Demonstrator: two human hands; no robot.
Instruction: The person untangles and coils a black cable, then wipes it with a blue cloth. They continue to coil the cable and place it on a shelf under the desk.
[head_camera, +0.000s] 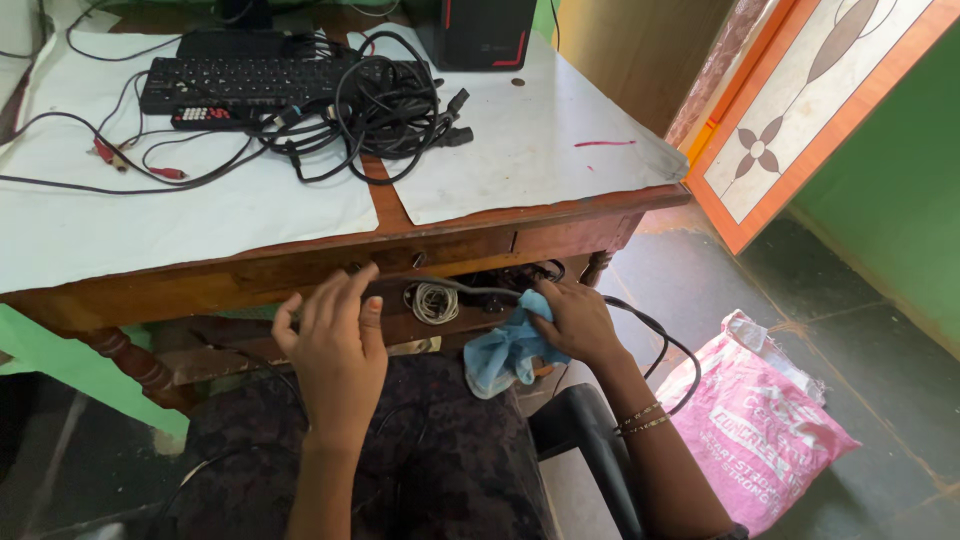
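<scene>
1. I am counting two hands: the left hand (335, 345) and the right hand (578, 318).
2. I am seeing one blue cloth (503, 350).
3. One black keyboard (235, 82) is lying on the worktop (560, 150).
4. One remote (205, 117).
5. One tangle of black cables (385, 100), too knotted to count singly.
6. One pink sack (760, 420) on the floor.
7. One small wire coil (434, 301).

Keyboard (240, 82) and cable tangle (385, 105) on table (520, 235), sack (762, 420) on floor right
</scene>
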